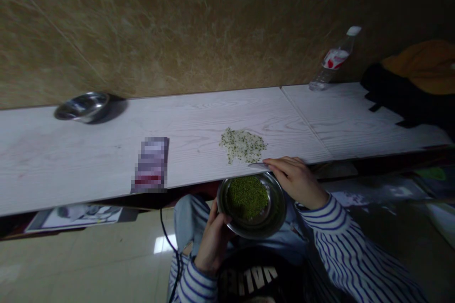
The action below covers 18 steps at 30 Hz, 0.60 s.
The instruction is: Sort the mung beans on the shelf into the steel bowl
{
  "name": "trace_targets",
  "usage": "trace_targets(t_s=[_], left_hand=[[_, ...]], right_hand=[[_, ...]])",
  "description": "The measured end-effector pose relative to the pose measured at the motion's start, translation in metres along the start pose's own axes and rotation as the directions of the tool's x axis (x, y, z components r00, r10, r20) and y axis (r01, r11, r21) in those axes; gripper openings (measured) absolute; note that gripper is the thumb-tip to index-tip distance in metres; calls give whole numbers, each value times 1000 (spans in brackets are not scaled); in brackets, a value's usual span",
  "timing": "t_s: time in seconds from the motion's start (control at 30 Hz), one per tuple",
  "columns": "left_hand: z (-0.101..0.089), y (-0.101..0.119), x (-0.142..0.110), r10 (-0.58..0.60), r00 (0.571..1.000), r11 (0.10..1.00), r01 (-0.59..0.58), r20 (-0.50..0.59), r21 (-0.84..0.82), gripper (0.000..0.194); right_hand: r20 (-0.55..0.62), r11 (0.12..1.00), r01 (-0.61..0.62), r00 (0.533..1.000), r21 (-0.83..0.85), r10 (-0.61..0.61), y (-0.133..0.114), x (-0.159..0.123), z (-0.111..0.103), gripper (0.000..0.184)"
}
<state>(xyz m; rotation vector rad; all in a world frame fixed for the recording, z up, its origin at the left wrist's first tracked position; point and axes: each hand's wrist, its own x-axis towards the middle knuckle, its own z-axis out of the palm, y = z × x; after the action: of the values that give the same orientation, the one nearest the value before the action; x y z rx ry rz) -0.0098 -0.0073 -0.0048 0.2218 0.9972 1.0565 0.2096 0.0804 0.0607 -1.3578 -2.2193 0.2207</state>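
left hand (213,236) grips the near-left rim of a steel bowl (275,213), fingers curled under it, thumb on the edge. bowl sits just below the front edge of the table (199,118), over the person's lap, and it's abt half full of green beans (248,196). it tilts a bit toward the table.

right hand (296,181) rests at the table edge, right above the bowl's far-right rim. fingers are bent and close together, pressing a thin flat light thing (258,165) whose tip pokes out leftward. can't tell what it is, too small and dim. hand is mostly closed round it, not a tight fist.

just beyond that tip lies a loose pile of mixed grains (242,145) on the table top, pale bits w/ green ones mixed in, near the edge and close to the right hand's fingertips but apart from the bowl.

both sleeves are blue-white striped; jeans show under the bowl.

elsewhere on the table: a small blurred-out card or packet (152,164) to the left of the pile, well apart. a second steel bowl (83,106) far left by the wall, tipped up on one side. a plastic bottle (334,59) w/ white cap and red label far right at the back, leaning. dark and orange cloth (415,80) heaped at the right end. a black cable (169,241) hangs below the table by the left knee.
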Motion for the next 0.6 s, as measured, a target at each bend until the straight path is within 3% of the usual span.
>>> trace_targets(t_s=[0.33,0.6], left_hand=[[2,4,1,-14,999,1000,14,-38,2,65],[3,3,4,-26,998,1000,26,-56,5,64]], right_hand=[[-41,1000,-15,999,-4,15,16,37,12,25],[-175,997,-57,983,-60,45,21,39,2,26]])
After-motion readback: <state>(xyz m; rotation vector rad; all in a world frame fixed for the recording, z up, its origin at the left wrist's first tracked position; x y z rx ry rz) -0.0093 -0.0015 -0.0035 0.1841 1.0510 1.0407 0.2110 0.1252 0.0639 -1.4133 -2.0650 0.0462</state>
